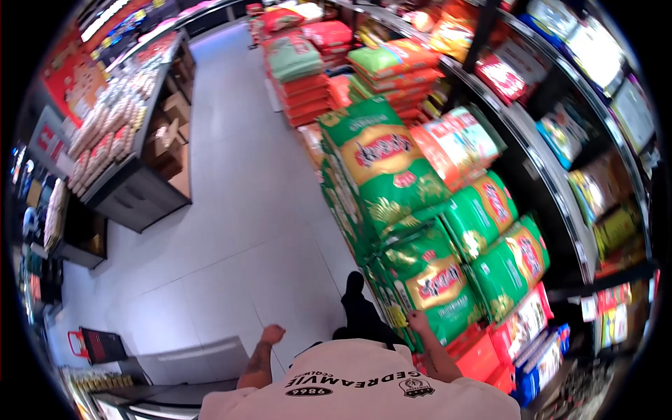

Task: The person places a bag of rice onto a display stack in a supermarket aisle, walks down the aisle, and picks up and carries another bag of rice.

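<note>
My left hand (274, 333) hangs over the floor, away from any goods, its fingers curled in with nothing seen in them. My right hand (418, 320) is at the near edge of a green bag (437, 280) with a gold and red label, which looks like a rice sack. Whether the hand touches the bag or only passes beside it I cannot tell, and its fingers are too small to make out. Another green bag (385, 157) lies on the stack just beyond. To the right are two more green bags (514, 262) of the same kind.
Red and green sacks (392, 59) are piled further along the aisle. Shelving (539, 157) with packaged goods runs along the right. On the left stands a display counter (136, 192) covered with packets. A black and red basket (101, 345) sits on the tiled floor (245, 175).
</note>
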Tool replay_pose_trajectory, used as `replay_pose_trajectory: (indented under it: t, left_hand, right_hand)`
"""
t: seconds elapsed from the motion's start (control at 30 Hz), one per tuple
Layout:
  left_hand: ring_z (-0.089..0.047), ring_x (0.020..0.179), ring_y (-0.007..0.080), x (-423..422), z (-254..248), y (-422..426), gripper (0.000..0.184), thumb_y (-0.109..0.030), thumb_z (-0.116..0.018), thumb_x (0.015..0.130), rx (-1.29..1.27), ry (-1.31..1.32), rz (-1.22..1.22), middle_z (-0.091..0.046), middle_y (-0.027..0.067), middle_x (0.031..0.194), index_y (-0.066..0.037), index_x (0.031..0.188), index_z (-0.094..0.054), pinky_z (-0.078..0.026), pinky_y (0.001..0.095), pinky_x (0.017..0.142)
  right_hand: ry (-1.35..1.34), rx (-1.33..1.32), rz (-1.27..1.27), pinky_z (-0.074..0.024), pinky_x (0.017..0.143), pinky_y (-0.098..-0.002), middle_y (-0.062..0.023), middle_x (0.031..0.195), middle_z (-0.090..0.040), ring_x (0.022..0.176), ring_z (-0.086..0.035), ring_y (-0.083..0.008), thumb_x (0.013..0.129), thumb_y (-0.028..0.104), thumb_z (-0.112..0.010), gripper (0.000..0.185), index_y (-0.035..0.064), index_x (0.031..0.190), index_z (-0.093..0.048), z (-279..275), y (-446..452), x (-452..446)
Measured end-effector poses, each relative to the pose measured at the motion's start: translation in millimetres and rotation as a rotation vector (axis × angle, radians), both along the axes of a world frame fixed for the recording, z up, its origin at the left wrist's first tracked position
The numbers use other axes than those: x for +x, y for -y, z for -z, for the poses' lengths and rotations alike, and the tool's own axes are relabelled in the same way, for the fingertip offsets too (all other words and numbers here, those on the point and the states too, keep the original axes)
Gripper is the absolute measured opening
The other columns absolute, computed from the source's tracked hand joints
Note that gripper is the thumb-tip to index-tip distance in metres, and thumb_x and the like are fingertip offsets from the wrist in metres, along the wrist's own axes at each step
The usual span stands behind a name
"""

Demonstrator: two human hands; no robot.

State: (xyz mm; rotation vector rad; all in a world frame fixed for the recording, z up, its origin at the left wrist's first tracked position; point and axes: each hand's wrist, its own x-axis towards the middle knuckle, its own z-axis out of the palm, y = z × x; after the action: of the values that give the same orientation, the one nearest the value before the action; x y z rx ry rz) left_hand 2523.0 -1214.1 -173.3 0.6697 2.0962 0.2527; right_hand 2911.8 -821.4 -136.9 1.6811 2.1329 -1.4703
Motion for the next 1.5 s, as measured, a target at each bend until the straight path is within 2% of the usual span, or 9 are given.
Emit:
replay_pose_trajectory:
  t: [0.1, 0.2, 0.4, 0.47, 0.87, 0.97, 1.13, 1.23, 1.5]
  left_hand:
    - [-0.06, 0.079, 0.0325, 6.0, 11.5, 48.1, 0.038, -0.037, -0.046, 0.078, -0.177, 0.007, 0.206, -0.062, 0.0164, 0.087, -0.004, 0.082, -0.064, -0.048, 0.042, 0.074]
    - [-0.062, 0.065, 0.0277, 8.9, -39.7, 42.8, 0.034, -0.035, -0.051, 0.075, -0.424, 0.227, -0.529, -0.064, 0.0158, 0.08, -0.003, 0.079, -0.063, -0.05, 0.0378, 0.069]
    - [-0.061, 0.057, 0.0233, -77.2, -22.5, -24.2, 0.024, -0.026, -0.054, 0.075, 0.176, -0.171, -0.436, -0.064, 0.0125, 0.073, -0.005, 0.081, -0.064, -0.05, 0.0348, 0.059]
    - [-0.062, 0.058, 0.0214, -97.5, -74.7, -100.3, 0.026, -0.024, -0.053, 0.076, 0.315, 0.036, -1.057, -0.064, 0.0107, 0.074, -0.003, 0.089, -0.062, -0.049, 0.033, 0.058]
    - [-0.062, 0.057, 0.0191, -248.0, -15.2, -153.2, 0.028, -0.03, -0.059, 0.078, -0.224, 0.372, -0.772, -0.063, 0.0077, 0.068, -0.002, 0.078, -0.063, -0.049, 0.0337, 0.049]
    - [-0.061, 0.054, 0.02, -344.7, -3.0, -166.6, 0.028, -0.028, -0.061, 0.078, -0.281, 0.424, -0.803, -0.064, 0.0103, 0.07, -0.001, 0.075, -0.062, -0.048, 0.0342, 0.048]
    - [-0.059, 0.053, 0.0196, -564.0, 57.3, -232.0, 0.029, -0.027, -0.046, 0.08, 0.238, -0.561, -0.082, -0.062, 0.0092, 0.061, -0.005, 0.069, -0.062, -0.049, 0.0335, 0.054]
    - [-0.061, 0.063, 0.0269, -648.8, -39.8, -298.4, 0.029, -0.027, -0.052, 0.079, 0.518, -0.105, -0.744, -0.063, 0.0152, 0.072, 0.0, 0.083, -0.062, -0.049, 0.0363, 0.062]
    - [-0.06, 0.075, 0.028, -706.8, -32.8, -321.3, 0.027, -0.029, -0.056, 0.078, 0.488, -0.069, -0.796, -0.063, 0.0129, 0.076, -0.005, 0.086, -0.063, -0.047, 0.0347, 0.069]
  right_hand:
    - [-0.097, 0.065, -0.064, -0.046, 0.048, -0.0303, -0.009, 0.057, -0.059, 0.048, -0.057, -0.0161, 0.081, 0.023, -0.051, 0.028, 0.0005, 0.067, -0.061, -1.8, -58.6, -69.0]
    - [-0.201, 0.188, -0.155, -0.0432, 0.044, -0.0301, -0.0086, 0.05, -0.056, 0.044, -0.055, -0.0156, 0.083, 0.024, -0.052, 0.034, 0.0006, 0.059, -0.058, -16.8, -114.9, -162.3]
    - [-0.415, 0.397, -0.463, -0.0385, 0.046, -0.0381, -0.0159, 0.048, -0.048, 0.044, -0.05, -0.025, 0.081, 0.031, -0.054, 0.04, -0.0013, 0.057, -0.053, -98.8, -206.2, -373.3]
    - [-0.34, 0.393, -0.5, -0.0378, 0.046, -0.0388, -0.0173, 0.05, -0.047, 0.045, -0.051, -0.0252, 0.08, 0.031, -0.056, 0.039, -0.0021, 0.058, -0.053, -96.2, -241.7, -429.8]
    - [0.046, 0.482, -0.341, -0.0454, 0.056, -0.0418, -0.0208, 0.065, -0.059, 0.06, -0.058, -0.0334, 0.071, 0.03, -0.056, 0.032, -0.0018, 0.068, -0.059, -44.6, -334.6, -553.7]
    - [0.191, 0.921, -1.133, -0.0466, 0.057, -0.0418, -0.0145, 0.066, -0.058, 0.061, -0.058, -0.0313, 0.072, 0.019, -0.049, 0.018, 0.0092, 0.06, -0.059, -4.7, -366.7, -541.6]
    - [0.155, 0.327, -0.734, -0.0454, 0.055, -0.0375, -0.0136, 0.072, -0.06, 0.059, -0.058, -0.0241, 0.073, 0.02, -0.046, 0.021, 0.0045, 0.068, -0.059, -74.5, -348.0, -577.8]
    - [0.214, -0.024, -0.393, -0.0463, 0.057, -0.0376, -0.0181, 0.078, -0.06, 0.065, -0.059, -0.0275, 0.072, 0.019, -0.049, 0.025, 0.0022, 0.084, -0.062, -118.1, -322.4, -618.9]
    - [0.411, 0.052, -0.807, -0.0463, 0.069, -0.0414, -0.0217, 0.081, -0.061, 0.076, -0.058, -0.0347, 0.074, 0.042, -0.052, 0.043, 0.0008, 0.08, -0.063, -7.6, -324.3, -766.0]
